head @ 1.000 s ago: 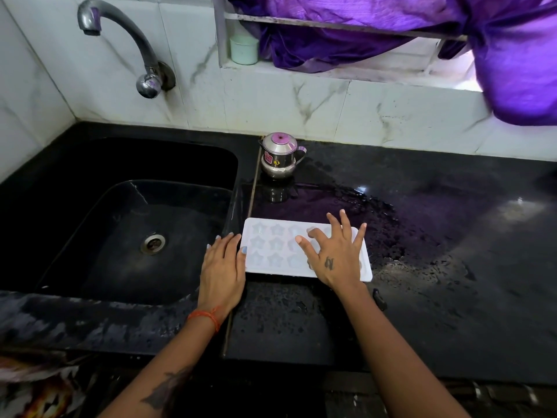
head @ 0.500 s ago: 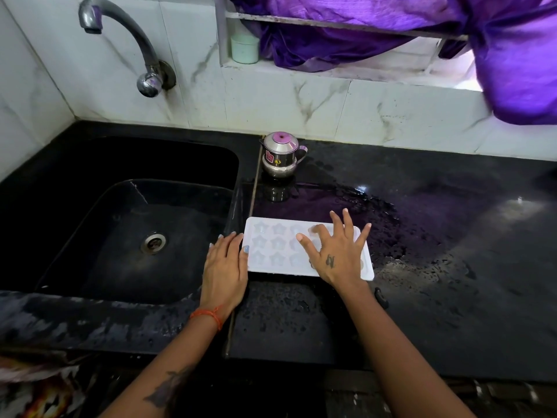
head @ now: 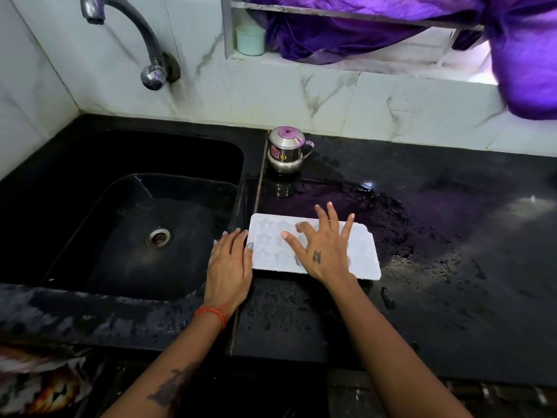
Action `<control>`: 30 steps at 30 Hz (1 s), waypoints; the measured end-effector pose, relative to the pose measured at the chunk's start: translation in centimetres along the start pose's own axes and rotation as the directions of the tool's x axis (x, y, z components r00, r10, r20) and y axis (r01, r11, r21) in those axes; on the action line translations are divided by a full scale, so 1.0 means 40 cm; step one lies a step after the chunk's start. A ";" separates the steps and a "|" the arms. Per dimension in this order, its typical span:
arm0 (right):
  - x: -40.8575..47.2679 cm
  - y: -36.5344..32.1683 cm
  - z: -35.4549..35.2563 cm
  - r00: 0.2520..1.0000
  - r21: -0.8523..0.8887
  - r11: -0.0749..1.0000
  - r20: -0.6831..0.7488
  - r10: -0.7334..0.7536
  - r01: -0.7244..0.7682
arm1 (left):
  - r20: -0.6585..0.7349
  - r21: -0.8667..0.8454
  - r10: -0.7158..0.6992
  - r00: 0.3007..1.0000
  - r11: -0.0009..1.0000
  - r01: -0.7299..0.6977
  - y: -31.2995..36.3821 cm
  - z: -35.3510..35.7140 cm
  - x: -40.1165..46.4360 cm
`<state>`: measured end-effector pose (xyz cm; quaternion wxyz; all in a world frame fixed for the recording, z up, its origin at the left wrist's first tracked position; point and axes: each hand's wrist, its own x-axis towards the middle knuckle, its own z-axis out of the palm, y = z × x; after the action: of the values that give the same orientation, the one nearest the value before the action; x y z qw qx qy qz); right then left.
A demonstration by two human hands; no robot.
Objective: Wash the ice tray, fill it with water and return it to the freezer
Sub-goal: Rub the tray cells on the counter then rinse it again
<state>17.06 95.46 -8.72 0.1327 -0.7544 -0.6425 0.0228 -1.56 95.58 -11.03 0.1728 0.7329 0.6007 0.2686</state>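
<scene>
Right fingers [head: 329, 215]: spreading wide apart, fanning over the ice tray [head: 366, 254], tips pressing down into its star-shaped cells; gripping nothing.
Right hand [head: 324, 253]: lying palm down across the middle of the tray, covering several cells.
Left fingers [head: 230, 241]: lying close together, flat, pointing away from the body; thumb tip touching the tray's left edge.
Left hand [head: 229, 267]: resting palm down on the ledge between the sink [head: 90, 164] and the tray, clasping nothing.
Ice tray: sitting flat on the black counter [head: 452, 297], just right of the sink, cells facing up; contents of the cells too hard to judge.
Counter: looking wet around the tray, glistening with droplets and a puddle behind it.
Steel pot [head: 286, 153]: standing upright behind the tray, apart from it, near the wall.
Tap [head: 132, 34]: arching over the sink's back left, showing no running water.
Purple cloth [head: 524, 55]: hanging at the window above the counter.
</scene>
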 end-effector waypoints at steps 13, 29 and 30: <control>-0.012 -0.003 -0.005 0.999 -0.063 0.997 -0.021 0.036 -0.037 | 0.003 0.006 -0.004 1.000 1.000 0.004 -0.002 0.001 0.001; -0.007 0.003 -0.002 0.999 0.061 0.998 -0.014 0.029 -0.028 | 0.002 0.013 0.000 1.000 1.000 0.000 -0.003 0.002 0.002; -0.007 0.003 -0.001 1.000 0.073 0.997 -0.012 0.028 -0.027 | 0.000 0.012 -0.001 1.000 1.000 0.001 -0.003 0.001 0.001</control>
<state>17.16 95.17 -8.74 0.1637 -0.7581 -0.6298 0.0430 -1.62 95.66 -11.14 0.1688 0.7336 0.6026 0.2649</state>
